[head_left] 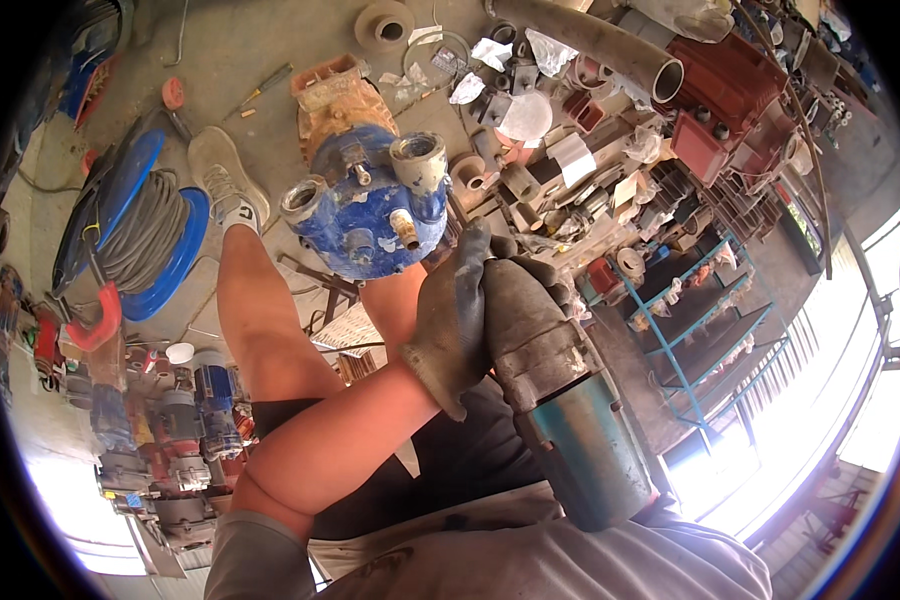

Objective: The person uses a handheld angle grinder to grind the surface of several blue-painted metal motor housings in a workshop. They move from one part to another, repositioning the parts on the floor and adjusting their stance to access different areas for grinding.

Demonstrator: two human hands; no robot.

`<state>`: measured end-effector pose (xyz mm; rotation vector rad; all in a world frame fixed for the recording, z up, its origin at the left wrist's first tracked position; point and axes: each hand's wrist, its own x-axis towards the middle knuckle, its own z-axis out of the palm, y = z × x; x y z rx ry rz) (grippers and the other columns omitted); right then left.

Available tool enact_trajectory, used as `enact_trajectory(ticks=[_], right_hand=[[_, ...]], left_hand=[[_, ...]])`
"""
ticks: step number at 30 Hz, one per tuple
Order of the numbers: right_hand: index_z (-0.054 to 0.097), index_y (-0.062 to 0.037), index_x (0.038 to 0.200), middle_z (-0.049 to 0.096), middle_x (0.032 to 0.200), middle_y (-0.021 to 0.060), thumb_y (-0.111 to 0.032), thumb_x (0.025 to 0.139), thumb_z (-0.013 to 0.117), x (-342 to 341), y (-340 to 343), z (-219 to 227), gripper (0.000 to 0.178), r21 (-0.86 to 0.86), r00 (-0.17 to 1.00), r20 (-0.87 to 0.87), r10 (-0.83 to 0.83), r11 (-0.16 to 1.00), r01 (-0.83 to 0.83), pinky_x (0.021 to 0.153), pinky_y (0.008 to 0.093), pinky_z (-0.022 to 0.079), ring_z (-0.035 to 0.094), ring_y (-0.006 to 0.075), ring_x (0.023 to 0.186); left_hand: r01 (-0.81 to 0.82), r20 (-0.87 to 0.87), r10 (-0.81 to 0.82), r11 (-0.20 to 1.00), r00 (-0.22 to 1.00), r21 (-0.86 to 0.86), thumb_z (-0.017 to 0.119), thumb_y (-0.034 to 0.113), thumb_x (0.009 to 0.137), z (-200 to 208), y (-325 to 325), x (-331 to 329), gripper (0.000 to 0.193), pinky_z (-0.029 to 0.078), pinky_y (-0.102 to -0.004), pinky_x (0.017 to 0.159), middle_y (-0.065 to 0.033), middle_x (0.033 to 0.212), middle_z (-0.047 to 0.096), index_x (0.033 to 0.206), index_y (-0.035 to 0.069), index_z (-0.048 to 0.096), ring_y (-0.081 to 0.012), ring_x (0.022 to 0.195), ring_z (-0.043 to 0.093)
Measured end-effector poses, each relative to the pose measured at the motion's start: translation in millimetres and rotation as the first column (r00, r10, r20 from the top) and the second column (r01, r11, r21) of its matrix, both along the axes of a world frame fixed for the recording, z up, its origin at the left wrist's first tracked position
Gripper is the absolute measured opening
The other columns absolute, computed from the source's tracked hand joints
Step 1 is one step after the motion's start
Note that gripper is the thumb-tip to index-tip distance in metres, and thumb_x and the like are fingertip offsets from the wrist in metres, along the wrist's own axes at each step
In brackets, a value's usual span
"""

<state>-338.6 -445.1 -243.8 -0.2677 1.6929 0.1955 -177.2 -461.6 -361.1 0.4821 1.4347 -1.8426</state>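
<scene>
My left hand (450,320), in a worn grey work glove, is closed around the grey front housing of an impact wrench (575,430) with a teal body. Dark gloved fingertips show along the housing's far side. The tool slants across my lap, its rear end close to my shirt. Hidden from sight are my right hand and the tool's handle. Just beyond the glove, between my legs, stands a blue pump casing (375,215) with two round ports and brass-coloured fittings. Its far end joins a rusty orange cast part (340,100). Nothing visible from the wrench touches the casing.
At left, a blue cable reel (150,230) stands near my shoe (228,175). A screwdriver (263,92) lies on the floor beyond it. Metal parts, a large pipe (610,45) and red housings (725,90) crowd the right. A blue shelf rack (700,320) stands farther right.
</scene>
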Motion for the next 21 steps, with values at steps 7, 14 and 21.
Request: enact_trajectory(ticks=[7, 14, 21], right_hand=[[0.060, 0.0022, 0.141, 0.070, 0.120, 0.0152, -0.030, 0.089, 0.080, 2.5, -0.5, -23.0, 0.064, 0.002, 0.993, -0.003, -0.118, 0.993, 0.118, 0.093, 0.0378, 0.056, 0.070, 0.0263, 0.108], [0.058, 0.0019, 0.143, 0.070, 0.124, 0.0135, -0.031, 0.092, 0.079, 8.2, -6.2, -17.5, 0.065, 0.012, 0.981, -0.013, -0.193, 0.981, 0.193, 0.094, 0.0363, 0.055, 0.070, 0.0227, 0.111], [0.057, 0.0016, 0.146, 0.070, 0.127, 0.0117, -0.033, 0.095, 0.079, 26.9, -36.9, 35.0, 0.066, 0.037, 0.995, -0.034, -0.099, 0.994, 0.100, 0.096, 0.0349, 0.055, 0.069, 0.0192, 0.113]], left_hand=[[0.058, 0.041, -0.058, 0.998, 0.998, -0.009, 0.051, 0.044, 0.112, -3.7, 3.0, 1.1, 0.032, 0.062, -0.0563, 0.077, -0.0190, 0.087, 0.072, 0.102, 0.014, 0.052, -0.0391, 0.080, 0.072], [0.046, 0.079, -0.046, 0.999, 0.996, -0.006, 0.052, 0.042, 0.112, -18.5, 13.9, -13.9, 0.030, 0.062, -0.0588, 0.077, -0.0182, 0.088, 0.071, 0.104, 0.013, 0.055, -0.0396, 0.082, 0.073], [-0.009, 0.015, 0.009, 1.000, 1.000, 0.019, 0.053, 0.044, 0.112, -14.4, 8.8, -6.6, 0.033, 0.061, -0.0605, 0.079, -0.0174, 0.090, 0.071, 0.103, 0.012, 0.057, -0.0402, 0.086, 0.072]])
